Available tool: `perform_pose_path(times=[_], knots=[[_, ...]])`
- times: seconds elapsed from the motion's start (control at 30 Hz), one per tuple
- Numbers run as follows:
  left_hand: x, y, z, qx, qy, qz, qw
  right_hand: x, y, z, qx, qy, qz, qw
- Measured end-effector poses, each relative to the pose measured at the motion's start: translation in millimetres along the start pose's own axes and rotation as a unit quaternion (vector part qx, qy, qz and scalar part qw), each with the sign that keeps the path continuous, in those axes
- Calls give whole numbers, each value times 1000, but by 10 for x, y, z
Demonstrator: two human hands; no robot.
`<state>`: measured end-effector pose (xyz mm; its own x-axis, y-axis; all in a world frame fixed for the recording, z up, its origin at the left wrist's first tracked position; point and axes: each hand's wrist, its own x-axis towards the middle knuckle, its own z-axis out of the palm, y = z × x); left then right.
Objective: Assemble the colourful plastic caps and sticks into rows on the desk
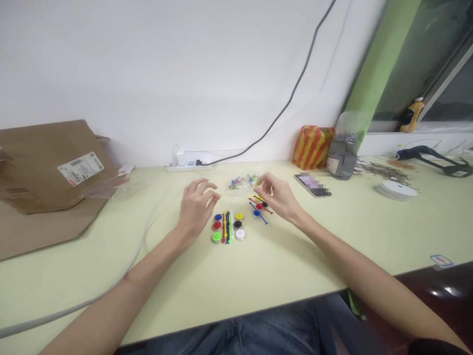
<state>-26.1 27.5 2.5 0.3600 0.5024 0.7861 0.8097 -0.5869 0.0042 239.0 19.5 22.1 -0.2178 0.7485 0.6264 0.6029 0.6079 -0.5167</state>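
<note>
My left hand (pixel 195 209) hangs open with curled fingers just above and behind a set of small round plastic discs (pixel 227 228) in blue, red, green, yellow, black and white, with thin coloured sticks lying between them. My right hand (pixel 277 195) is also open, its fingertips beside a clear plastic bag (pixel 240 187) holding small coloured pieces. Right below those fingers lie red, blue and black stick-and-disc pieces (pixel 259 209). Neither hand visibly holds anything.
On the pale green table (pixel 281 266) stand a brown paper parcel (pixel 55 165), a power strip (pixel 188 165), an orange-striped bag (pixel 312 147), a grey bag (pixel 342 158), a phone (pixel 312 185) and a white tape roll (pixel 398 190). A grey cable (pixel 111 281) crosses the table's left side.
</note>
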Motion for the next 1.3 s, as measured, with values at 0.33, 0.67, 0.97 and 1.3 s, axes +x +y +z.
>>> perform_pose_path(times=[0.33,0.67,0.97,1.3], knots=[[0,-106,10,-5,-29,-53,998,-3,-35,-157,-126,-383,69,913],[-10,-142,36,4,-40,-66,997,20,-79,-209,-147,-181,66,970],[14,-127,1,25,-55,-36,998,4,68,-135,-134,18,-44,990],[18,68,-19,-66,-68,55,994,-134,-70,125,-43,41,-77,995]])
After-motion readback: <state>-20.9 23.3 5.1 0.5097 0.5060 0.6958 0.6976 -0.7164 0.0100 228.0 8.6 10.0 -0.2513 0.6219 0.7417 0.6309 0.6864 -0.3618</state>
